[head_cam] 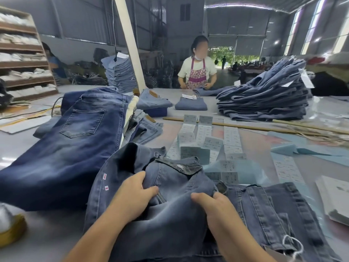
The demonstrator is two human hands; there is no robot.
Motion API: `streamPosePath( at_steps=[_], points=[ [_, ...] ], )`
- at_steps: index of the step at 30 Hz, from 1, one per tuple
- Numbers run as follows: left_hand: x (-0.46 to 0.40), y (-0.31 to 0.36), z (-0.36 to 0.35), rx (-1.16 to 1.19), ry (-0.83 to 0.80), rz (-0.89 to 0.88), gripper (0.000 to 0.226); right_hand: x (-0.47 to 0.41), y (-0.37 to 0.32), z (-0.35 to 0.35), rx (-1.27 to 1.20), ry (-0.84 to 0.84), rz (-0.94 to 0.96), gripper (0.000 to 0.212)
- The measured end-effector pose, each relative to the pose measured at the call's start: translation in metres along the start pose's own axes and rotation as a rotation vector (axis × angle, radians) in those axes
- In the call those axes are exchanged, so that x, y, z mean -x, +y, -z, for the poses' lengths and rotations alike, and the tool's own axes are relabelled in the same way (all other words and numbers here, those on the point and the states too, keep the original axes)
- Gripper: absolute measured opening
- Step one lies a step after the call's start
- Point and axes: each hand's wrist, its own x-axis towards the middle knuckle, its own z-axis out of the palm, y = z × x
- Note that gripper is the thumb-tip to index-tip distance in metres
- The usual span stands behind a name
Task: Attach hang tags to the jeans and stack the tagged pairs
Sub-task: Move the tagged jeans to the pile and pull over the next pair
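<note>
2 hands [132, 197] on jeans [170, 214]; 2 tall jeans stacks [264, 99]; 1 worker [197, 70] opposite

Both hands grip a grey-blue pair of jeans [170, 214] on the bench [311, 167]: the left hand [132, 197] bunches the cloth near the waistband, the right hand [217, 208] pinches a fold. Hang tags [205, 137] lie in rows beyond. A dark-blue pair [71, 148] lies left.

Far side: a person in a floral apron [197, 72] — standing at the table [311, 167]
Left wall: wooden shelves [22, 59] — stacked with pale bundles
Across table: long bamboo pole [245, 126]
</note>
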Motion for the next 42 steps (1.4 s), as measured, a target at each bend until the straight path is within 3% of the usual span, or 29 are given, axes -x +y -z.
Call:
streamPosePath(
  at_steps=[3, 5, 8, 11, 14, 20, 23, 26, 28, 30, 32, 34, 36, 39, 42],
  points=[
    [0.011, 0.001, 0.015, 0.055, 0.137, -0.176, 0.038, -0.01, -0.006, -0.004, 0.058, 0.044, 0.031, 0.028],
    [0.018, -0.004, 0.024, 0.029, 0.165, -0.233, 0.042, -0.018, -0.008, -0.006, 0.127, 0.132, 0.064, 0.048],
    [0.022, -0.018, 0.033, -0.026, 0.026, -0.168, 0.023, -0.037, -0.019, -0.008, 0.206, 0.196, 0.186, 0.055],
    [0.014, -0.034, 0.04, -0.069, -0.149, 0.042, 0.016, -0.064, -0.032, -0.023, 0.548, 0.036, 0.285, 0.047],
    [-0.003, -0.043, 0.044, -0.053, -0.102, 0.19, 0.038, -0.091, -0.042, -0.052, 0.851, -0.1, 0.399, 0.044],
    [-0.059, -0.033, 0.028, -0.076, -0.097, 0.26, 0.048, -0.133, -0.064, -0.104, 1.034, -0.314, 0.464, 0.054],
    [-0.064, -0.031, 0.02, -0.041, -0.027, 0.089, 0.031, -0.15, -0.077, -0.11, 0.944, -0.397, 0.458, 0.07],
    [-0.053, -0.032, 0.009, -0.038, -0.002, -0.179, 0.034, -0.163, -0.087, -0.099, 0.888, -0.471, 0.533, 0.104],
    [-0.046, -0.035, 0.003, -0.097, -0.013, -0.274, 0.036, -0.168, -0.086, -0.089, 0.93, -0.503, 0.584, 0.112],
    [-0.042, -0.037, -0.001, -0.203, -0.016, -0.304, 0.043, -0.171, -0.083, -0.08, 0.895, -0.473, 0.672, 0.096],
    [-0.037, -0.04, -0.005, -0.292, -0.008, -0.32, 0.047, -0.172, -0.081, -0.072, 0.829, -0.396, 0.763, 0.064],
    [-0.034, -0.041, -0.007, -0.305, 0.012, -0.322, 0.038, -0.173, -0.083, -0.064, 0.811, -0.324, 0.843, 0.041],
    [-0.034, -0.039, -0.007, -0.252, 0.062, -0.287, 0.023, -0.173, -0.083, -0.056, 0.832, -0.306, 0.905, 0.042],
    [-0.04, -0.036, -0.003, -0.19, 0.209, -0.253, 0.046, -0.166, -0.077, -0.046, 0.837, -0.304, 1.011, 0.045],
    [-0.044, -0.027, 0.002, -0.15, 0.292, -0.225, 0.043, -0.153, -0.071, -0.031, 0.844, -0.278, 1.118, 0.042]
  ],
)
